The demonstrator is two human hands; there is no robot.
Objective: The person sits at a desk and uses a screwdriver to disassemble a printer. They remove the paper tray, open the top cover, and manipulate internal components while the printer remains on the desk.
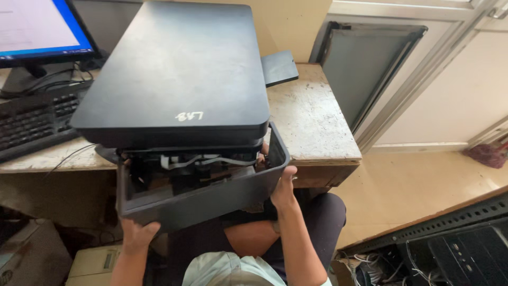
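Tilting off the bench (312, 122) edge, the black printer (180, 85) sits above and between both hands, its open casing (211, 198) lowest. The left hand (136, 234) cups the casing's lower corner from beneath, its grip curled around it. The right hand (284, 188) clasps the casing's right wall, fingers (263, 151) hooked inside the rim.

monitor (37, 29): cut by top-left edge | left hand (136, 235): fingers hidden under printer (180, 106)
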